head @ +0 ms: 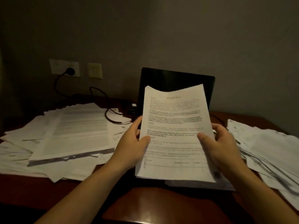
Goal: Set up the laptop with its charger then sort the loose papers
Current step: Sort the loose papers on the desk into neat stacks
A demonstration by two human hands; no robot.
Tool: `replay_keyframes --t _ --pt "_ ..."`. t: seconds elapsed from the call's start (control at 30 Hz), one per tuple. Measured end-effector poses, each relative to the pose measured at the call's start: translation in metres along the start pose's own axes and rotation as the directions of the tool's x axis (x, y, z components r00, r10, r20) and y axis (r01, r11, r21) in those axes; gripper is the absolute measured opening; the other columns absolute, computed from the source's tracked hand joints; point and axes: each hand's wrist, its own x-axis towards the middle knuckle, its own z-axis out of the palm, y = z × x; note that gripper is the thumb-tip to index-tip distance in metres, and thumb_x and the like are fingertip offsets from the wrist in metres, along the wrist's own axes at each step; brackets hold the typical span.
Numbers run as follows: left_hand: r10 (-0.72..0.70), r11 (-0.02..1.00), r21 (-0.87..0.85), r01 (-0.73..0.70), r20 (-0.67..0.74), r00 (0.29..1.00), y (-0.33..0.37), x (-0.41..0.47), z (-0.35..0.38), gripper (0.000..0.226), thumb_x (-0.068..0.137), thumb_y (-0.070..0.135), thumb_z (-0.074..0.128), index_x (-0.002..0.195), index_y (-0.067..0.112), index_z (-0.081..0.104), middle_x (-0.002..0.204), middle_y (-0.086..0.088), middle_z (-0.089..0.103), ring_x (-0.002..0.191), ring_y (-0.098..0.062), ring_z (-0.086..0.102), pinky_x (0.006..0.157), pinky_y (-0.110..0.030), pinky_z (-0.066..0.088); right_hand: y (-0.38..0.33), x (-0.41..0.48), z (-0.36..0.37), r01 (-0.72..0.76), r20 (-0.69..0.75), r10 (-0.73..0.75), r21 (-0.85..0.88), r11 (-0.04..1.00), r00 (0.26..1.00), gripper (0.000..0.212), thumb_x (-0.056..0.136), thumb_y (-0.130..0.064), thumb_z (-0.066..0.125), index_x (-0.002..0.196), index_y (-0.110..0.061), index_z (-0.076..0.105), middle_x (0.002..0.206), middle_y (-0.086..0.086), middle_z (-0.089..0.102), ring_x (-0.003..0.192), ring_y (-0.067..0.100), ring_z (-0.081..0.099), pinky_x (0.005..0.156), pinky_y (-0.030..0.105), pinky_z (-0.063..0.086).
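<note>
Hands are gripping a sheaf of printed papers [174, 126] by its sides, left hand [131, 143] and right hand [221, 143] with thumbs on the front page, before the open laptop [176, 80]. Loose papers [72, 130] are lying heaped on the table [161, 204]; the charger cable [98, 92] is hanging from the wall socket [56, 65].

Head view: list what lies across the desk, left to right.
In order: spread pile of loose white papers → left hand → stack of white printed sheets gripped by both hands → right hand → slumped heap of white papers.
</note>
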Motion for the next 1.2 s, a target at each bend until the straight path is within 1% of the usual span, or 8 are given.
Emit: replay_keyframes --t 0.1,0.2,0.33,0.47,0.53,0.77,0.97,1.2 --pt "-0.001 0.993 0.115 -0.010 0.095 0.996 0.008 0.010 0.031 0.064 0.098 0.015 0.059 0.123 0.069 0.034 0.102 0.026 0.062 0.082 0.025 0.057 0.061 -0.005 0.050 0.017 0.011 -0.031 -0.036 -0.034 0.032 -0.112 0.993 0.999 0.029 0.095 -0.020 0.065 0.119 -0.028 0.050 0.099 -0.013 0.064 0.082 0.012 0.070 0.057 0.026 0.059" --pt "0.040 0.976 0.202 -0.077 0.180 0.983 0.011 0.019 0.055 0.065 0.098 0.011 0.058 0.130 0.063 0.034 0.108 0.027 0.061 0.089 0.020 0.058 0.065 0.000 0.045 0.033 0.021 -0.053 -0.050 -0.024 0.045 -0.221 0.974 0.999 0.031 0.096 -0.020 0.064 0.123 -0.029 0.051 0.099 -0.018 0.061 0.080 0.005 0.066 0.053 0.018 0.053" --pt "0.053 0.864 0.487 -0.126 0.160 0.986 0.007 0.027 0.074 0.048 0.098 0.022 0.057 0.144 0.029 0.051 0.139 0.010 0.056 0.125 -0.011 0.053 0.100 -0.026 0.048 0.047 0.031 -0.066 -0.030 0.003 0.034 -0.405 0.914 0.999 0.052 0.094 -0.020 0.068 0.142 -0.023 0.047 0.126 -0.007 0.061 0.095 0.010 0.064 0.066 0.020 0.055" --pt "0.104 0.534 0.820 -0.205 0.177 0.979 0.002 0.023 0.085 0.035 0.099 0.039 0.045 0.130 0.030 0.058 0.120 0.005 0.051 0.109 -0.015 0.044 0.094 -0.032 0.041 0.058 0.038 -0.063 -0.002 0.066 0.076 -0.741 0.671 0.995 0.039 0.098 -0.037 0.061 0.134 -0.028 0.052 0.143 0.003 0.050 0.103 0.019 0.059 0.085 0.032 0.050" --pt "0.114 0.473 0.856 -0.208 0.175 0.978 0.000 0.022 0.086 0.036 0.098 0.044 0.042 0.131 0.033 0.054 0.126 0.004 0.045 0.117 -0.017 0.039 0.100 -0.035 0.033 0.061 0.041 -0.062 -0.006 0.083 0.119 -0.798 0.603 0.989 0.031 0.099 -0.044 0.054 0.127 -0.031 0.055 0.149 0.005 0.043 0.117 0.021 0.054 0.095 0.037 0.048" --pt "0.012 0.487 0.851 -0.197 0.219 0.976 -0.002 0.022 0.075 0.054 0.097 0.065 0.033 0.141 0.034 0.043 0.165 0.000 0.010 0.153 -0.023 -0.010 0.121 -0.052 0.004 0.047 0.035 -0.050 0.113 0.163 0.053 -0.851 0.513 0.985 0.046 0.094 -0.059 0.052 0.130 -0.032 0.056 0.157 -0.001 0.035 0.144 0.023 0.029 0.114 0.049 0.032" --pt "-0.073 0.510 0.853 -0.111 0.172 0.982 -0.012 0.020 0.037 0.062 0.098 0.067 0.026 0.152 0.039 0.026 0.168 0.001 0.004 0.153 -0.021 -0.016 0.122 -0.054 -0.003 0.021 0.022 -0.004 0.306 0.334 -0.070 -0.737 0.603 0.940 0.042 0.096 -0.052 0.056 0.131 -0.030 0.058 0.155 -0.003 0.036 0.143 0.017 0.030 0.115 0.042 0.032" --pt "-0.122 0.421 0.906 0.029 0.025 0.992 -0.029 0.017 -0.052 0.062 0.098 0.067 0.021 0.149 0.035 0.036 0.167 -0.001 0.010 0.154 -0.023 -0.011 0.122 -0.057 0.002 -0.007 0.020 0.080 0.514 0.501 -0.210 -0.610 0.603 0.840 0.026 0.099 -0.042 0.055 0.112 -0.024 0.068 0.131 -0.004 0.054 0.126 0.012 0.045 0.099 0.025 0.039"
